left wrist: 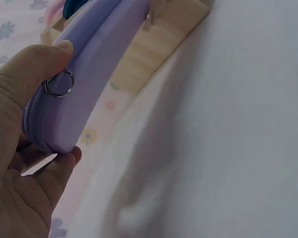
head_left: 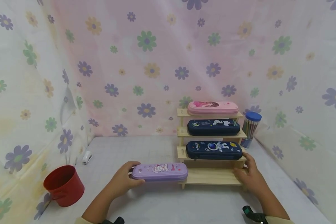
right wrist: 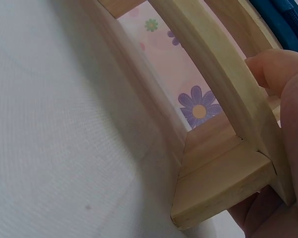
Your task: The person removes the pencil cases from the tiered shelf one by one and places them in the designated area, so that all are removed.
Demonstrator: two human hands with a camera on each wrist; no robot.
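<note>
Lilac pencil case (head_left: 160, 172): held off to the rack's 9 o'clock, its 3 o'clock end overlapping the edge of the bottom tier (head_left: 210, 176) in head view; can't tell if they touch. Left hand (head_left: 122, 181) has its fingers clamped on the case's 9 o'clock end, thumb on the near side. Right hand (head_left: 251, 175) has its fingers clamped on the wooden rack (head_left: 182, 152) at its 4 o'clock end; good brace.

Step looks like sliding the case onto that tier. Go in toward 3 o'clock, long side parallel to the tier's front edge. Lift the leading end enough to clear the edge, but low enough to miss the SPACE pencil case (head_left: 214, 150) at 2 o'clock. One-end grip will likely droop, so level it. Mind the zip ring (left wrist: 60, 83) near the left thumb; could snag.
</note>
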